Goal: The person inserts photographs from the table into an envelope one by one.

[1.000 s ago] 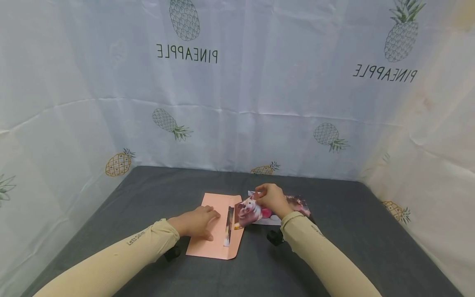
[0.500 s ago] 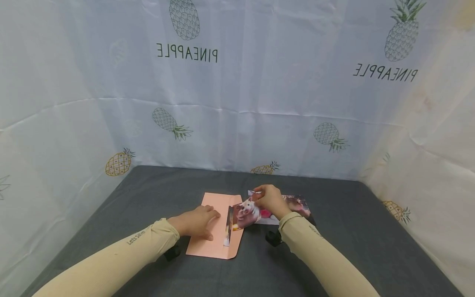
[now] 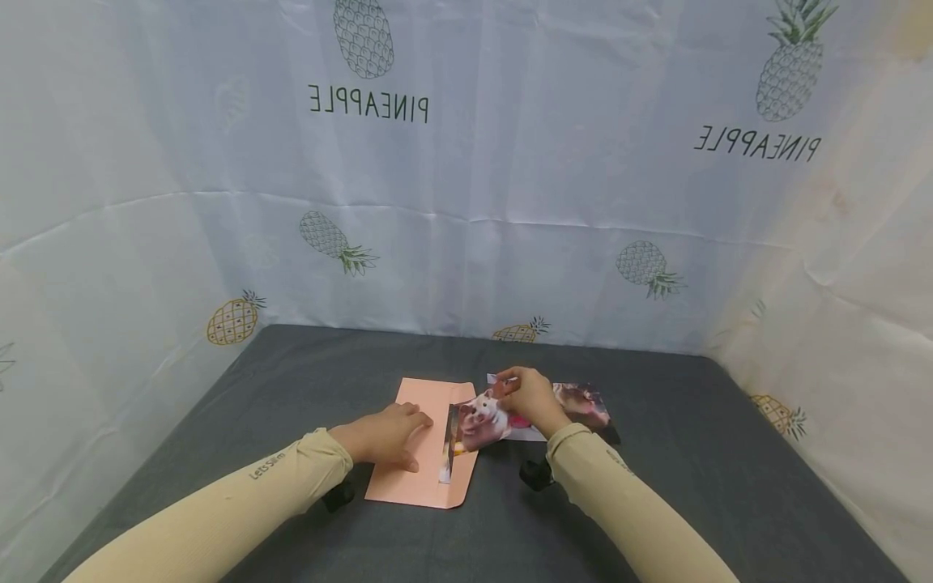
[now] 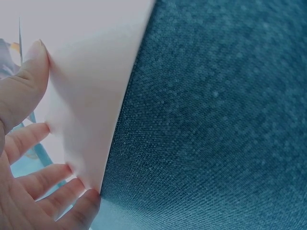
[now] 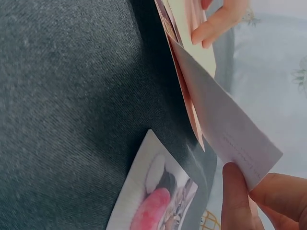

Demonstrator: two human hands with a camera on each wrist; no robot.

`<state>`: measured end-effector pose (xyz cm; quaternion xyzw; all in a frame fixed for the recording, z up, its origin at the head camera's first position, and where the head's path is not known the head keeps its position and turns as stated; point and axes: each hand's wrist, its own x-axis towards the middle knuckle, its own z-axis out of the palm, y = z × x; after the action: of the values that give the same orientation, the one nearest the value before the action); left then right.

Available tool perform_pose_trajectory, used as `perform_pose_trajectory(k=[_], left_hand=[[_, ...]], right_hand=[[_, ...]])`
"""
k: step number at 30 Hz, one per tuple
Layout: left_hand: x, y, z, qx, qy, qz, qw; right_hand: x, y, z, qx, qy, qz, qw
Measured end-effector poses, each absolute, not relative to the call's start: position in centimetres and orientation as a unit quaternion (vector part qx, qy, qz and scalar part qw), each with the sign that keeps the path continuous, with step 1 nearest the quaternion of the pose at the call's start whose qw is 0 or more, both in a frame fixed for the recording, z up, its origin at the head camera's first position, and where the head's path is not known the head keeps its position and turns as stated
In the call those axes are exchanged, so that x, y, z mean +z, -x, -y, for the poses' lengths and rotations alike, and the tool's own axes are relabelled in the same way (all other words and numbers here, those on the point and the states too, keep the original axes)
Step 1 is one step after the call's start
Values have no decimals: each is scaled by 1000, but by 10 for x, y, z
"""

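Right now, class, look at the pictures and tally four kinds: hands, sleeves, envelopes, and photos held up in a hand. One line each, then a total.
Hands: 2 (left hand, right hand)
Sleeves: 2 (left sleeve, right sleeve)
Envelopes: 1 (peach envelope)
Held photos: 1 (mouse photo, in the right hand)
Total: 6

Words we can read
We find PINEAPPLE printed twice, mirrored, on the white curtain (image 3: pixel 539 174) and "Let's Slim" along the left sleeve (image 3: pixel 219 506).
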<state>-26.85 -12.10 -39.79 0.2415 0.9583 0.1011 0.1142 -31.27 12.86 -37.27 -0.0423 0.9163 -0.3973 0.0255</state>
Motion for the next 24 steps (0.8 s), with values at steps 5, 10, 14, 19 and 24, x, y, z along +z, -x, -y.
perform_pose_trajectory(k=[5, 10, 14, 19, 24], left_hand=[[-398, 268, 121, 101, -245, -958, 111], [-396, 267, 122, 103, -254, -956, 107], [-397, 267, 122, 105, -256, -955, 105], [-399, 268, 121, 100, -250, -957, 105], [-400, 269, 121, 101, -248, -958, 104]], right_hand=[[-377, 310, -128, -403, 47, -914, 23], [-381, 306, -128, -416, 54, -908, 18], [-384, 304, -127, -445, 55, -894, 21], [-389, 301, -124, -465, 56, -883, 24], [-393, 298, -120, -491, 57, -869, 27]])
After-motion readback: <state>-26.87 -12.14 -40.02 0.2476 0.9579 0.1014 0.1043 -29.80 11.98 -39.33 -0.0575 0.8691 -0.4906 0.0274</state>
